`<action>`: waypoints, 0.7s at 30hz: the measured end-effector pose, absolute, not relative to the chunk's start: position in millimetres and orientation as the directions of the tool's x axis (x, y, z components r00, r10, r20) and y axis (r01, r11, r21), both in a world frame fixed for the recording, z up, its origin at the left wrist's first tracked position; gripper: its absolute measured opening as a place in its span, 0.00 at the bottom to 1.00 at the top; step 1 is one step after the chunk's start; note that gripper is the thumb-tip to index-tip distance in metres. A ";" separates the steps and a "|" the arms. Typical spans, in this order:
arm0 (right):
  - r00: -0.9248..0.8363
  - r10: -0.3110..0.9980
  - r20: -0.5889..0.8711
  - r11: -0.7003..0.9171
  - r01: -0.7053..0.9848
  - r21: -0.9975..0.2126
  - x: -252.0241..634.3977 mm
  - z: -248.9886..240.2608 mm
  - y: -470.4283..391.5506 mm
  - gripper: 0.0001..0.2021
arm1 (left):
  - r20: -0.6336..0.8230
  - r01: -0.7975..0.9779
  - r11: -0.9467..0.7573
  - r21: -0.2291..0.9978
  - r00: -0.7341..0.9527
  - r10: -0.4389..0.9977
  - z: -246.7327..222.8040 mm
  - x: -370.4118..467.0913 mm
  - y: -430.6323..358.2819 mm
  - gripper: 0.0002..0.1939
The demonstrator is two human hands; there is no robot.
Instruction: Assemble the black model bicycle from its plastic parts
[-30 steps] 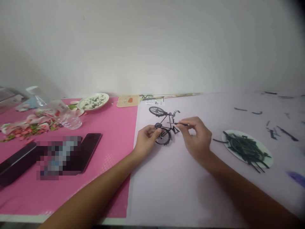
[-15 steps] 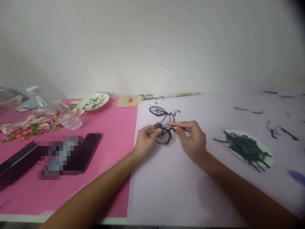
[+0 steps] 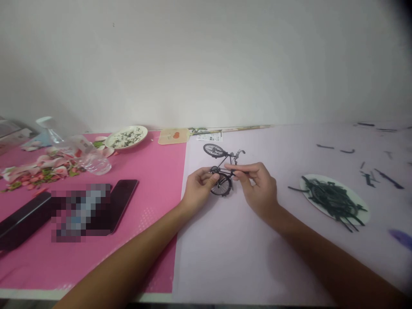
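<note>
A small black model bicycle [image 3: 222, 161] is held just above the pale sheet, one wheel toward the wall and the other toward me. My left hand [image 3: 200, 186] pinches it at the nearer wheel, thumb on the spokes. From the right, my right hand [image 3: 260, 186] grips it around the seat area, with thumb and forefinger closed. Exactly which part sits between those fingertips is hidden. The handlebars [image 3: 238, 155] point to the right, away from both hands.
On the right, a white plate [image 3: 309, 180] bears a heap of dark plastic parts [image 3: 334, 199]. Loose black pieces [image 3: 389, 179] lie behind it. To the left are a phone [image 3: 124, 201], a black case [image 3: 24, 221], a clear bottle [image 3: 83, 154], petals [image 3: 48, 167] and another plate [image 3: 111, 143].
The bicycle has shifted very slightly to the right. Both hands keep nearly the same hold, the right hand's fingers having moved a little.
</note>
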State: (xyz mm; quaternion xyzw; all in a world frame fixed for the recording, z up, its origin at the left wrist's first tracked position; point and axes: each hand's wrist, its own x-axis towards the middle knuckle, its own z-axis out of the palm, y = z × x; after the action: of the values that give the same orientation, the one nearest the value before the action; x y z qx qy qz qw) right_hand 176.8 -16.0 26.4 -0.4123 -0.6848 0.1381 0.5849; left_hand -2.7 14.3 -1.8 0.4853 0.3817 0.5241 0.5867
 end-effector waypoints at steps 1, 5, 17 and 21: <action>0.007 0.718 0.696 0.632 0.413 -0.656 176.2 26.9 -16.5 0.05 | 0.062 -0.242 -0.022 0.970 0.162 0.985 -1.3 -2.5 14.0 0.25; -0.071 0.671 0.738 0.674 0.474 -0.567 173.3 29.4 -18.4 0.04 | 0.074 -0.237 -0.033 0.971 0.165 0.984 -0.7 -1.7 13.0 0.25; 0.000 0.778 0.629 0.600 0.297 -0.743 173.5 17.1 -17.4 0.06 | 0.100 -0.191 -0.058 0.980 0.215 0.972 -4.4 -2.3 12.5 0.20; -0.017 0.803 0.596 0.579 0.265 -0.771 172.2 12.5 -15.8 0.05 | 0.115 -0.203 -0.064 0.977 0.249 0.962 -3.2 -2.8 11.9 0.19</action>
State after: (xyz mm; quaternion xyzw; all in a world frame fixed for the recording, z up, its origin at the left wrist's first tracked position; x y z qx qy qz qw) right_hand 172.2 -15.8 12.5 -0.3961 -0.6741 0.2321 0.5786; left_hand -2.8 11.9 -3.2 0.5323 0.3561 0.4987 0.5840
